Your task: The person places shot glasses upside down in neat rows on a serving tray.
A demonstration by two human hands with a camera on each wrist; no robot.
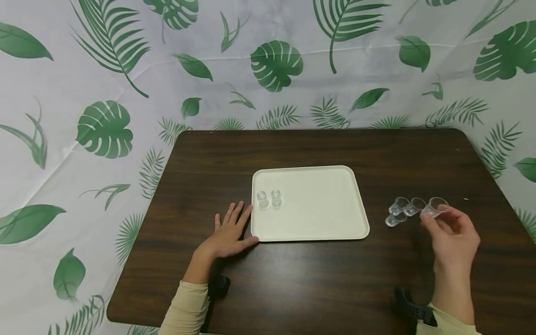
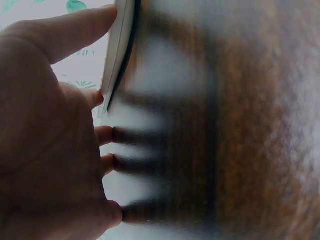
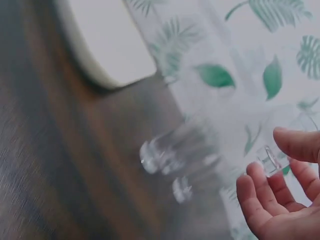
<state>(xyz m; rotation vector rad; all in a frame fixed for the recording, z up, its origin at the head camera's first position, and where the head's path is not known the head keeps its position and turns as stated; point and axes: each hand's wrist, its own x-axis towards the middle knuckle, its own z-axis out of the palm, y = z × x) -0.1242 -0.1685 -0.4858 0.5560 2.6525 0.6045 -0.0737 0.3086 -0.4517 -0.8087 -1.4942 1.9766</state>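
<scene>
Pinching a clear cup [image 1: 436, 205] between thumb and fingers, the right hand [image 1: 454, 235] holds it just right of three similar cups [image 1: 399, 205] near the surface [image 1: 301, 279]; whether they touch is hard to tell. Well apart, the left hand [image 1: 228, 237] lies spread, gripping nothing, thumb against the white tray [image 1: 314, 204] bearing two small clear vessels [image 1: 276, 198].

Head view evenly lit, soft glare reflected off tabletop [image 1: 293, 279]. Near wood blurred in left wrist view; clear cups [image 3: 165, 158] and tray [image 3: 110, 40] blurred in right.
</scene>
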